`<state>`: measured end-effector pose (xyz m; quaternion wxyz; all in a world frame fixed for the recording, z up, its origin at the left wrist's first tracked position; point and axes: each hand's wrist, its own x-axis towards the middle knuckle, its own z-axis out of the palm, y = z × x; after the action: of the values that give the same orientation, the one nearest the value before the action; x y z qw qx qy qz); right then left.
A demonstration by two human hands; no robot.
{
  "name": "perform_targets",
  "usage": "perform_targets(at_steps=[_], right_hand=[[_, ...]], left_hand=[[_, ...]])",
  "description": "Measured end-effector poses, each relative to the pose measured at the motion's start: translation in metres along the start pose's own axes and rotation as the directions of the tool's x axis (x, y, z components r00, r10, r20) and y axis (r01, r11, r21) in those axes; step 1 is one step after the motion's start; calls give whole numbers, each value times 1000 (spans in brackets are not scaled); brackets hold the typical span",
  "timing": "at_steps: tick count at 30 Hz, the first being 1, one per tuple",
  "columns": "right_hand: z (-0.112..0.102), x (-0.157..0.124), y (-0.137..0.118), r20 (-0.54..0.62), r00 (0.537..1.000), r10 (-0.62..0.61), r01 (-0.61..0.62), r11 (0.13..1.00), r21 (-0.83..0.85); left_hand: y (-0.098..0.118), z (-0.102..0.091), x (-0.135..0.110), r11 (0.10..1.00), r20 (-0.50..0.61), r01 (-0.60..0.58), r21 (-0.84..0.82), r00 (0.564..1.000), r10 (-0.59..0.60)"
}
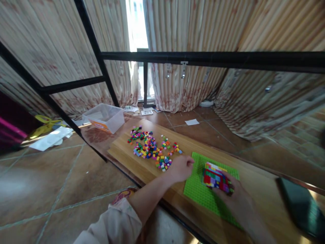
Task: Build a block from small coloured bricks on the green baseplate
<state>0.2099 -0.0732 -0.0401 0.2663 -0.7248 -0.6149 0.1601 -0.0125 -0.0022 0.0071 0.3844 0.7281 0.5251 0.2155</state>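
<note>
A green baseplate (198, 189) lies on a wooden board (127, 154). On it stands a block of many-coloured small bricks (214, 176). My right hand (240, 200) rests on the plate against the near side of that block, fingers curled on it. My left hand (180, 168) is at the plate's left edge, next to a spread of several loose coloured bricks (152, 149), its fingers pinched together; what they hold is too small to see.
A clear plastic tub (105, 117) stands beyond the board's far left end. A dark flat object (299, 206) lies at the right. Black frame bars (203, 58) cross in front of curtains. Papers (50, 139) lie on the tiled floor.
</note>
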Motion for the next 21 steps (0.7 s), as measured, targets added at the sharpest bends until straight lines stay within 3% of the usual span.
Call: perform_targets(at_steps=[6, 11, 15, 21], right_hand=[[1, -5, -10, -10, 1000, 26, -26, 1000, -17], [7, -8, -12, -5, 999, 40, -40, 998, 42], [9, -9, -11, -26, 999, 32, -32, 999, 23], [9, -8, -5, -4, 1000, 29, -29, 1000, -6]], left_hand=[[-31, -47, 11, 998, -125, -19, -51, 992, 13], [-58, -96, 13, 994, -288, 94, -49, 952, -104], [-70, -118, 7, 990, -252, 125, 71, 962, -104], [-72, -117, -2, 923, -126, 136, 360, 987, -96]])
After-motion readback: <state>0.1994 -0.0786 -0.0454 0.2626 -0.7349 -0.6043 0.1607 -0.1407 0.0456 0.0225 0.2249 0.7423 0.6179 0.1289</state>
